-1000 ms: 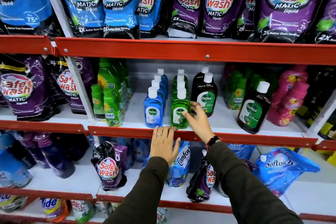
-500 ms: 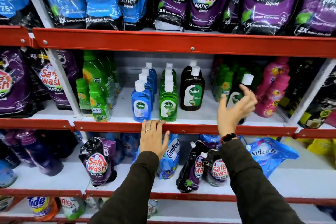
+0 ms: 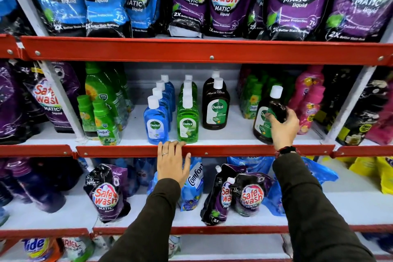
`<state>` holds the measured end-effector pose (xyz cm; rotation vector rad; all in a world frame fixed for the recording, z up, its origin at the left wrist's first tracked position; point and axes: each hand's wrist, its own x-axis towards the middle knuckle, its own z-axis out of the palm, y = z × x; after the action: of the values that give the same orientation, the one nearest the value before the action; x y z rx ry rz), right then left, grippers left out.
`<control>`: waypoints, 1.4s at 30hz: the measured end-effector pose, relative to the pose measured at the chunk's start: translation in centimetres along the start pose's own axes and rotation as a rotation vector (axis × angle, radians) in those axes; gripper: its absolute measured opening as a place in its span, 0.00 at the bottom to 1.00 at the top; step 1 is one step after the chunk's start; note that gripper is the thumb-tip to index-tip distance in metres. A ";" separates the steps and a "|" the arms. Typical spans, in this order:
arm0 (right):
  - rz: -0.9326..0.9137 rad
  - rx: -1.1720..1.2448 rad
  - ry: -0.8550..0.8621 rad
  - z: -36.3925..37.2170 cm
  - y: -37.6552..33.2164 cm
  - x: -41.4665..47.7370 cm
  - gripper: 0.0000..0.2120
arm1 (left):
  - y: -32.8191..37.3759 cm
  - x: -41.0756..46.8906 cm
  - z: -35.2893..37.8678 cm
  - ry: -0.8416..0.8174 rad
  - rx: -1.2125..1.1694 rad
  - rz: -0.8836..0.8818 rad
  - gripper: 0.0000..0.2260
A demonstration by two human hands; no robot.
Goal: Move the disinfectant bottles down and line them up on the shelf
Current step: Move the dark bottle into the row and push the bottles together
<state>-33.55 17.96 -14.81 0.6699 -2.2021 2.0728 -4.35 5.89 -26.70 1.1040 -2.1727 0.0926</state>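
Note:
On the middle shelf (image 3: 234,132) stand three rows of Dettol bottles with white caps: a blue row (image 3: 156,121), a green row (image 3: 187,121) and a short dark brown row (image 3: 215,108). A lone brown Dettol bottle (image 3: 269,108) stands apart at the right, tilted a little. My right hand (image 3: 281,126) is wrapped around its lower body. My left hand (image 3: 172,161) rests flat on the red shelf edge (image 3: 223,151) just below the blue and green rows, fingers over the lip, holding no bottle.
Green Comfort bottles (image 3: 104,112) stand left of the Dettol rows, more green ones (image 3: 252,95) and pink bottles (image 3: 308,100) at the right. Safe Wash pouches (image 3: 225,0) fill the shelf above; pouches (image 3: 106,193) lie on the shelf below. A white upright (image 3: 61,100) is left.
My right hand has gone from beside the green row rightward to the lone brown bottle and closed on it. My left hand has stayed on the red shelf edge.

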 end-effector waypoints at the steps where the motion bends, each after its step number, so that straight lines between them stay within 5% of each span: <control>1: -0.010 -0.006 -0.012 0.0 0.2 0.0 0.23 | 0.0 0.0 0.0 -0.003 0.001 0.000 0.20; 9: -0.048 0.156 -0.349 0.4 -0.9 -0.6 0.30 | 0.3 0.0 -0.1 0.011 -0.003 -0.007 0.19; 14: -0.022 0.224 -0.600 2.2 -2.0 -1.7 0.25 | 0.3 -0.1 -0.2 0.005 -0.008 -0.015 0.19; 26: -0.073 0.152 -0.863 6.3 -2.3 -1.7 0.29 | 0.2 0.0 0.3 0.045 0.000 -0.016 0.18; 34: -0.119 0.115 -0.916 6.1 -1.8 -1.5 0.29 | 2.3 -0.2 -0.1 0.170 -0.253 -0.045 0.16; 39: 0.059 0.363 -0.614 5.7 -1.1 -4.5 0.29 | 6.7 1.3 -1.2 0.108 -0.486 0.173 0.24; 42: 0.192 0.474 -0.537 5.5 -0.6 -6.3 0.24 | 9.7 3.1 -1.5 0.073 -0.593 0.154 0.30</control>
<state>-26.19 14.43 -16.87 1.2185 -2.0591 2.8313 -11.98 10.44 -21.41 0.5851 -2.0193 -0.4116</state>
